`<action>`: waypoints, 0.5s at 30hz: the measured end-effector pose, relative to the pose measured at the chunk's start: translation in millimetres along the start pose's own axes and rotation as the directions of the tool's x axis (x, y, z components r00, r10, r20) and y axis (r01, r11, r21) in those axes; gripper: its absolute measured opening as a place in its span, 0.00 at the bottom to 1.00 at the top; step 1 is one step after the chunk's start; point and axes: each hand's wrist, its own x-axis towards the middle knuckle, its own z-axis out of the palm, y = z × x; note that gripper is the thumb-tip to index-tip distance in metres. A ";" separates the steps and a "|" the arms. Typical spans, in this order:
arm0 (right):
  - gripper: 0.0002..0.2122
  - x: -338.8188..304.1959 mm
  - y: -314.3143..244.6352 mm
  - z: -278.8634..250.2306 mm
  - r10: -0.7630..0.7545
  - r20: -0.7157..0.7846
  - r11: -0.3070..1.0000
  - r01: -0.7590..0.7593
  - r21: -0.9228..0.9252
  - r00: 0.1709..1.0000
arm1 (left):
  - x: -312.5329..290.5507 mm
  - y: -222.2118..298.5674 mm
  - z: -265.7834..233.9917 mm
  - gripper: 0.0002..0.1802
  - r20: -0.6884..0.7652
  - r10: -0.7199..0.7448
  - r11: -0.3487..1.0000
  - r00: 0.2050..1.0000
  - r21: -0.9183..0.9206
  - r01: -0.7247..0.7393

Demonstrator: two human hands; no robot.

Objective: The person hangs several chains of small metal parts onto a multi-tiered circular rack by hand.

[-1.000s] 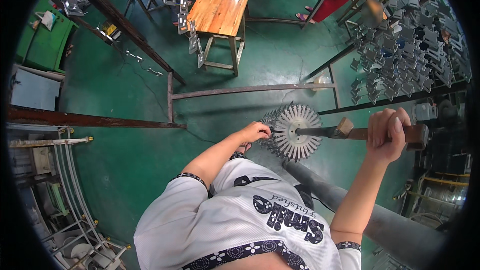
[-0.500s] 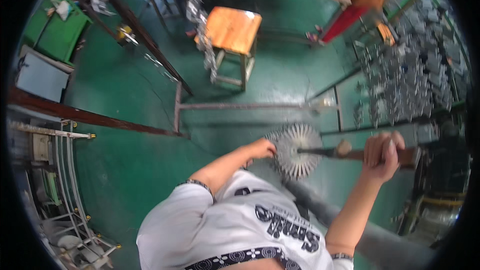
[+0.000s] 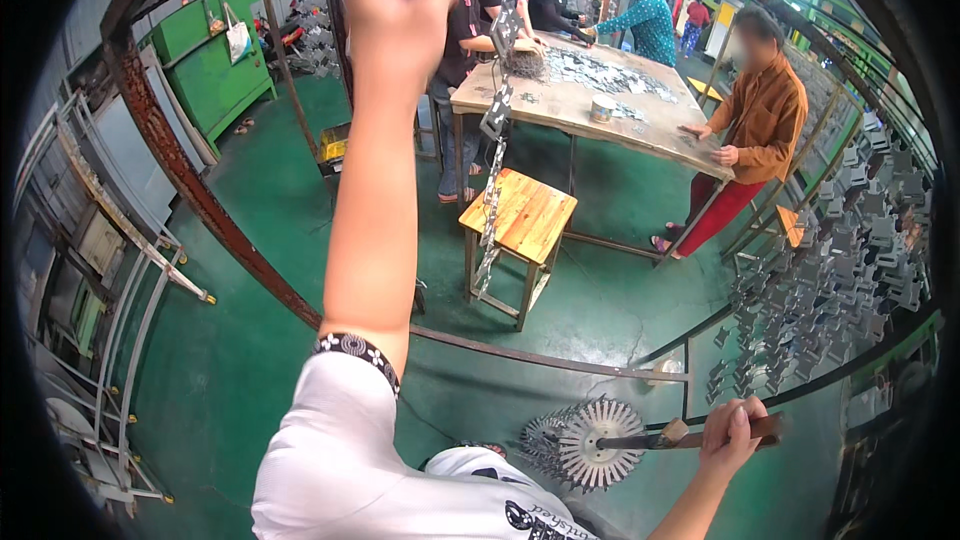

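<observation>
My left hand (image 3: pixel 415 5) is raised high at the top edge, its fingers curled together. Whatever it pinches, if anything, is cut off or hidden; grey metal pieces show just beside it. A chain of linked flat metal pieces (image 3: pixel 497 120) hangs to the right of that hand, in front of a wooden stool (image 3: pixel 520 212). Low on the right, my right hand (image 3: pixel 730 435) is closed around a brown bar (image 3: pixel 650 440). The bar runs to the centre of a round, spoked stack of metal pieces (image 3: pixel 600 443) close to my body.
A rusty metal frame (image 3: pixel 200 170) stands around me, with a low crossbar (image 3: pixel 540 360) ahead. Beyond is a worktable (image 3: pixel 640 130) with loose metal pieces and several people around it. Rows of hanging grey pieces (image 3: pixel 830 260) fill the right; a green cabinet (image 3: pixel 205 30) stands left.
My left hand has left the spoked stack and risen to the top of the view. The right hand keeps its hold on the bar. The view has tilted up, showing more of the table.
</observation>
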 end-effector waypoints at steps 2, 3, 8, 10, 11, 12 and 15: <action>0.14 -0.8 1.8 0.5 -0.011 0.031 1.000 0.010 0.027 0.999 | 43.1 -5.5 2.3 0.06 -0.020 0.005 0.999 1.000 -0.034 -0.006; 0.14 -2.1 2.4 -1.8 -0.015 0.029 1.000 0.014 0.024 0.999 | 56.5 -8.0 10.6 0.06 0.024 0.008 0.996 1.000 -0.085 -0.006; 0.14 -7.4 -0.3 -1.1 0.017 -0.028 1.000 -0.017 0.010 0.999 | 87.0 -28.3 34.8 0.06 0.070 -0.239 0.941 0.969 -0.230 0.249; 0.14 -7.8 -0.6 0.8 0.018 -0.015 1.000 -0.018 0.012 1.000 | 98.4 -41.6 31.0 0.05 0.119 -0.226 0.935 0.967 -0.252 0.249; 0.13 -7.4 -0.4 1.8 0.019 -0.005 1.000 -0.019 0.013 1.000 | 103.2 -44.5 28.8 0.05 0.113 -0.223 0.938 0.968 -0.246 0.245; 0.13 -7.8 -0.7 2.1 0.019 0.005 1.000 -0.020 0.020 1.000 | 107.8 -47.3 27.1 0.05 0.110 -0.163 0.949 0.980 -0.253 0.186; 0.13 -9.7 -1.7 -3.3 -0.004 -0.056 1.000 0.002 -0.027 0.998 | 101.8 -30.3 33.2 0.05 0.094 -0.232 0.930 0.968 -0.271 0.249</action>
